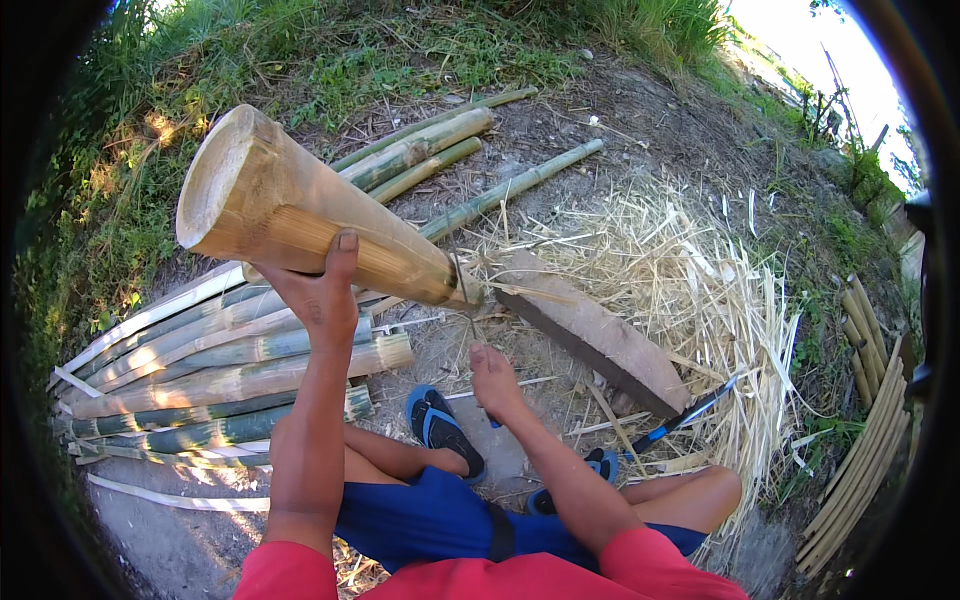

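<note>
Head view: your left hand (pixel 318 298) is clamped on the thick bamboo piece (pixel 320 225), the thumb pressed along its near side and the other fingers mostly hidden beneath it. Your right hand (pixel 497 383) has its fingers curled together around the handle of a thin-bladed knife (pixel 461 283); the handle is mostly covered by your grip. The blade rises from your fist across the narrow far end of the bamboo, though you cannot tell from here how deep it bites, if at all. The bamboo is held up off the ground, slanting, its broad cut end high at your left and its narrow end in front of you.

Just beyond that narrow end, a long brown block (pixel 600 335) lies aslant on the ground, the nearest obstacle to your right hand. Pale shavings (pixel 680 265) heap behind and beside it, and a blue-and-black tool (pixel 682 418) lies near the block's close end. Below your hands are your sandals (pixel 440 425), blue shorts (pixel 420 515) and bent knees. At your left, split and whole bamboo lengths (pixel 250 375) lie stacked close to your forearm; more poles (pixel 520 188) lie beyond the held piece, which partly hides them. Far right rests a bundle of strips (pixel 858 480).
</note>
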### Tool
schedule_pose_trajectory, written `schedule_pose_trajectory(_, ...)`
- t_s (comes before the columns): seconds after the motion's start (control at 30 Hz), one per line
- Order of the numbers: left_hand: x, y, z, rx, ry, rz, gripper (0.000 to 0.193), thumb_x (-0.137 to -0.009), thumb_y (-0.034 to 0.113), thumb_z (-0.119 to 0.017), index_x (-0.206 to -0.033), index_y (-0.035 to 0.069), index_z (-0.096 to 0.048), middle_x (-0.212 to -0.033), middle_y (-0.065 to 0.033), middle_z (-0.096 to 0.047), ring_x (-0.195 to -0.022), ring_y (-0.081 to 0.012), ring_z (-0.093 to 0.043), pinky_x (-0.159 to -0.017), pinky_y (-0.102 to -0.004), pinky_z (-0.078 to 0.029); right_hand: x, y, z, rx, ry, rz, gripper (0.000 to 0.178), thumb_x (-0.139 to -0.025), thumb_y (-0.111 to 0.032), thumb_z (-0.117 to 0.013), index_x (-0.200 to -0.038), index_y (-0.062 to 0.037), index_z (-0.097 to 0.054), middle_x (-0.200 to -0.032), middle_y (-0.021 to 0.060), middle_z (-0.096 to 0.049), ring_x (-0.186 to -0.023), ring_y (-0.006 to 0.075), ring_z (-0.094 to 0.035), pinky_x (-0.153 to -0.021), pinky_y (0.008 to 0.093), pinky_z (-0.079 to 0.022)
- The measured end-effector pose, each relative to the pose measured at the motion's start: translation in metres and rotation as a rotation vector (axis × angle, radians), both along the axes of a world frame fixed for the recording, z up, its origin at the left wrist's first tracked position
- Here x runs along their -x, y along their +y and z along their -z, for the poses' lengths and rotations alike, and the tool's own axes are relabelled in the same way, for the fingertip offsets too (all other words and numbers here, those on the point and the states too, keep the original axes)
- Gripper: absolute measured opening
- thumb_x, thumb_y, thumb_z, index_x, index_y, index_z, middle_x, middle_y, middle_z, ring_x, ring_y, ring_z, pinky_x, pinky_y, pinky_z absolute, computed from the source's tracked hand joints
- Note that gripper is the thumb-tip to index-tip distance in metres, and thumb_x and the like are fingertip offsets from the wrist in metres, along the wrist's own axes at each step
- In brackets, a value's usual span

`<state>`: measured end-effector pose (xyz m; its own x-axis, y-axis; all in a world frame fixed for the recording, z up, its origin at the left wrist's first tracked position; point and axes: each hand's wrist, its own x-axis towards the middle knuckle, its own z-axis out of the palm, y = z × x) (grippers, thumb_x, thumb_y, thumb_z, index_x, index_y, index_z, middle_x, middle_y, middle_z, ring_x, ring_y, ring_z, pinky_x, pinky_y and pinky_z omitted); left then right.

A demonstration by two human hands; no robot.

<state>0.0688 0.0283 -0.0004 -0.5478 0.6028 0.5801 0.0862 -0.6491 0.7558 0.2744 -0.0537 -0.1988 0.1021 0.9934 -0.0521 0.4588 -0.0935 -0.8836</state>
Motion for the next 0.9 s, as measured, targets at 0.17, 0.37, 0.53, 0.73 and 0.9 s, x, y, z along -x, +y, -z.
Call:
schedule_pose_trajectory(0.17, -0.005, 0.005, -0.002, -0.025, -0.033, -0.079, 0.105, -0.074, 0.022, -0.085, -0.151, 0.002, -0.016, -0.14, -0.0173, -0.037, -0.129, -0.0288, -0.042, -0.111, -0.0431, -0.034, 0.036, -0.012, 0.027, -0.139, 0.065, 0.071, 0.056, -0.101, -0.052, -0.046, -0.102, 0.0031, -0.059, -0.075, 0.0288, -0.061, -0.077, 0.0453, -0.064, -0.072, 0.0489, -0.05)
schedule_pose_trajectory(0.37, 0.02, 0.023, -0.016, -0.167, -0.128, 0.089, 0.101, -0.074, 0.018, -0.083, -0.15, 0.002, -0.018, -0.135, -0.0155, -0.041, -0.125, -0.0261, -0.045, -0.11, -0.0417, -0.035, -0.036, 0.002, 0.106, 0.497, 0.09, 0.138, 0.069, -0.102, -0.059, -0.038, -0.103, 0.0047, -0.064, -0.087, 0.0282, -0.066, -0.087, 0.0422, -0.066, -0.081, 0.0472, -0.05)
schedule_pose_trajectory(0.53, 0.03, 0.028, -0.021, -0.144, -0.087, 0.035, 0.091, -0.079, 0.019, -0.077, -0.149, 0.007, -0.021, -0.137, -0.0124, -0.043, -0.132, -0.0263, -0.044, -0.112, -0.0426, -0.038, -0.038, -0.005, 0.14, 0.407, 0.024, 0.04, 0.069, -0.102, -0.058, -0.038, -0.103, 0.0062, -0.064, -0.095, 0.0299, -0.067, -0.097, 0.0441, -0.065, -0.088, 0.0498, -0.048)
schedule_pose_trajectory(0.73, 0.047, 0.022, -0.01, -0.155, -0.07, -0.01, 0.091, -0.078, 0.024, -0.078, -0.147, 0.003, -0.023, -0.136, -0.0141, -0.041, -0.125, -0.0256, -0.044, -0.11, -0.0421, -0.034, -0.017, 0.003, 0.127, 0.66, 0.108, 0.097, 0.065, -0.102, -0.055, -0.039, -0.104, 0.0052, -0.063, -0.101, 0.0332, -0.065, -0.102, 0.0489, -0.062, -0.089, 0.0525, -0.048)
schedule_pose_trajectory(0.9, 0.082, 0.017, -0.014, 0.024, -0.086, 0.309, 0.09, -0.08, 0.025, -0.076, -0.15, 0.007, -0.023, -0.136, -0.0108, -0.043, -0.125, -0.0253, -0.045, -0.111, -0.0418, -0.034, -0.005, 0.001, 0.106, 0.16, -0.037, -0.006, 0.063, -0.101, -0.058, -0.041, -0.094, 0.0019, -0.06, -0.082, 0.0236, -0.063, -0.076, 0.0377, -0.063, -0.071, 0.0469, -0.049)
